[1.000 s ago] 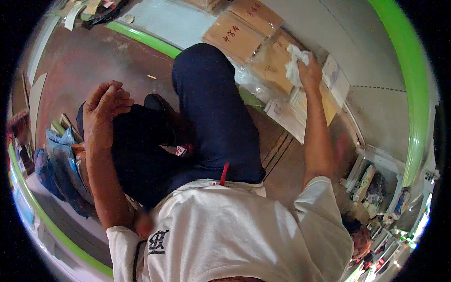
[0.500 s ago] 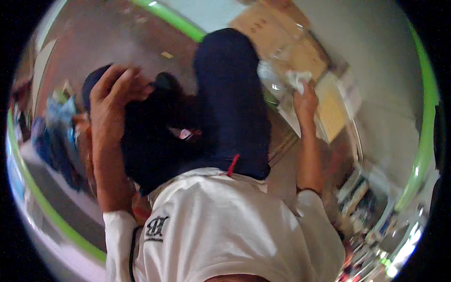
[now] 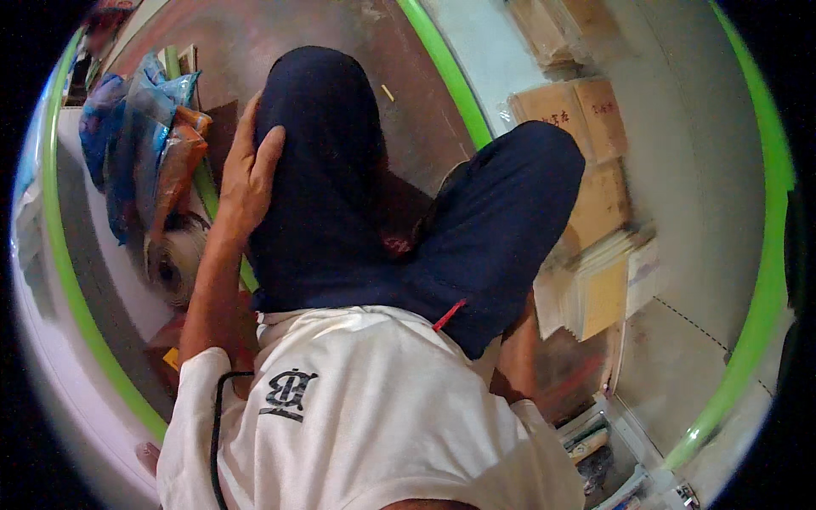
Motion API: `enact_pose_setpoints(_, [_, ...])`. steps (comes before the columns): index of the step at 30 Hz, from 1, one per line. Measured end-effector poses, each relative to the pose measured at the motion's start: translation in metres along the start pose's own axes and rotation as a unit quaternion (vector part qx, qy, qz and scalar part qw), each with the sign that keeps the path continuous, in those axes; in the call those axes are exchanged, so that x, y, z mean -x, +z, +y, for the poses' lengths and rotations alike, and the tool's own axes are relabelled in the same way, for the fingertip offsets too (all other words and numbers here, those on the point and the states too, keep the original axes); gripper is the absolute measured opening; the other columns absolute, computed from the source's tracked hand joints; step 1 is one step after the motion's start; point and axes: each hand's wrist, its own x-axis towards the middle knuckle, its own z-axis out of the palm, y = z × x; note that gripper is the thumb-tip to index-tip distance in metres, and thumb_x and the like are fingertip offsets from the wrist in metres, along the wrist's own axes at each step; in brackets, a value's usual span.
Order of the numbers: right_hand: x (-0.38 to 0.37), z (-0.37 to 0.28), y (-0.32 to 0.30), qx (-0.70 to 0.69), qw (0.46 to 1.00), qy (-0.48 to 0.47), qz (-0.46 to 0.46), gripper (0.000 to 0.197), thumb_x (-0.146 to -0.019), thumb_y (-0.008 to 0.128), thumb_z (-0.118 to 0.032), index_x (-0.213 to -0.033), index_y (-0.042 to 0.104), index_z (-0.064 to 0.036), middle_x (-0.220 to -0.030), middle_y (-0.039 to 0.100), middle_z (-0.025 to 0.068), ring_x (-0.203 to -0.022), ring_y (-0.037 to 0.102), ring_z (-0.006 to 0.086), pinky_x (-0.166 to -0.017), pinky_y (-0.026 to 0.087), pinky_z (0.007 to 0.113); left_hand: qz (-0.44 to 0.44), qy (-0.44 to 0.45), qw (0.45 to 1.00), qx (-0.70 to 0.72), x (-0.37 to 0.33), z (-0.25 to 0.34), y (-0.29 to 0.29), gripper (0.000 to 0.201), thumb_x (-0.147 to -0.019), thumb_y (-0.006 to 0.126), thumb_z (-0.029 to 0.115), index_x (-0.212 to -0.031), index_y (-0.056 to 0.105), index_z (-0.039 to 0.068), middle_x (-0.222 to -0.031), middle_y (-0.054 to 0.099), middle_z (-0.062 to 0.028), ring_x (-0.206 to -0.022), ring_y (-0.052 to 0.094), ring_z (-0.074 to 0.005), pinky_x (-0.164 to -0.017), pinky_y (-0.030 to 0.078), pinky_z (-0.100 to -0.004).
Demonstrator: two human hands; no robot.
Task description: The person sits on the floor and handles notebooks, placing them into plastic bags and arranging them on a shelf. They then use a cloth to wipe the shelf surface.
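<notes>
My left hand [image 3: 252, 177] rests against the outer side of my left thigh in dark blue trousers [image 3: 319, 161]. It is open, its thumb and fingers stretched along the cloth, and it holds nothing I can see. Of my right arm only the forearm [image 3: 520, 344] shows, beside my right thigh. That thigh hides my right hand and whatever may be in it. Nearest to the hidden hand lies a stack of yellowish and white papers [image 3: 599, 293].
Brown cardboard boxes [image 3: 586, 119] line the right, beside a grey surface [image 3: 697, 170]. On the left, blue and orange plastic bags [image 3: 144, 140] lie near a pale roll [image 3: 174, 265]. A green strip [image 3: 450, 76] edges the dark reddish floor [image 3: 255, 34].
My right hand, earlier over the papers with something white and crumpled, has dropped behind my right thigh. My left hand has settled from above my knee onto the thigh. The view has turned.
</notes>
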Motion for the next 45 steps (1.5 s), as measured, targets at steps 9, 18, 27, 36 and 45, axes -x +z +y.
enact_pose_setpoints(9, [0.109,-0.235,0.081,0.064,0.896,-0.428,0.096,0.029,-0.085,0.054,-0.005,-0.114,0.054,-0.0007,-0.099,0.060,0.0080,-0.088,0.059,0.0198,-0.075,0.049,0.033,0.103,0.138,0.972,-0.161,-0.038,0.047,-0.017,0.043,-0.088,0.057,0.026,-0.121,0.049,-0.001,-0.118,0.053,-0.0164,-0.111,0.050,-0.0254,-0.098,0.035,-0.0333])
enact_pose_setpoints(18, [0.186,-0.413,0.220,0.299,0.739,-0.601,0.049,0.036,-0.075,0.063,-0.012,-0.109,0.061,-0.0009,-0.098,0.065,0.0105,-0.086,0.061,0.0179,-0.076,0.048,0.030,-0.008,0.138,0.990,-0.020,-0.141,0.174,-0.013,0.026,-0.091,0.052,0.028,-0.094,0.063,0.004,-0.088,0.062,-0.0138,-0.077,0.060,-0.0276,-0.072,0.050,-0.0358])
enact_pose_setpoints(27, [0.019,-0.474,0.289,0.641,0.545,-0.538,0.052,0.036,-0.072,0.062,-0.018,-0.107,0.061,-0.0111,-0.096,0.064,0.0176,-0.089,0.061,0.0348,-0.079,0.049,0.041,-0.485,0.403,0.741,-0.231,-0.081,0.121,0.051,0.020,-0.074,0.057,0.016,-0.086,0.058,0.000,-0.077,0.062,-0.0128,-0.073,0.063,-0.0265,-0.061,0.049,-0.0376])
enact_pose_setpoints(36, [-0.055,-0.479,0.370,0.660,0.504,-0.557,0.034,0.032,-0.071,0.060,-0.018,-0.101,0.061,-0.0051,-0.089,0.064,0.0196,-0.086,0.061,0.0372,-0.078,0.048,0.042,-0.333,0.334,0.877,-0.090,-0.096,0.133,0.029,0.034,-0.074,0.054,0.024,-0.098,0.060,0.001,-0.085,0.061,-0.0173,-0.082,0.059,-0.0332,-0.078,0.046,-0.0490])
enact_pose_setpoints(45, [-0.053,-0.552,0.461,0.320,0.647,-0.691,-0.032,0.031,-0.072,0.062,-0.022,-0.100,0.064,-0.0075,-0.089,0.066,0.0187,-0.085,0.063,0.0342,-0.077,0.049,0.039,-0.386,0.216,0.881,-0.166,-0.123,0.126,0.013,0.031,-0.083,0.053,0.027,-0.101,0.060,0.003,-0.100,0.060,-0.0161,-0.096,0.054,-0.0304,-0.091,0.039,-0.0450])
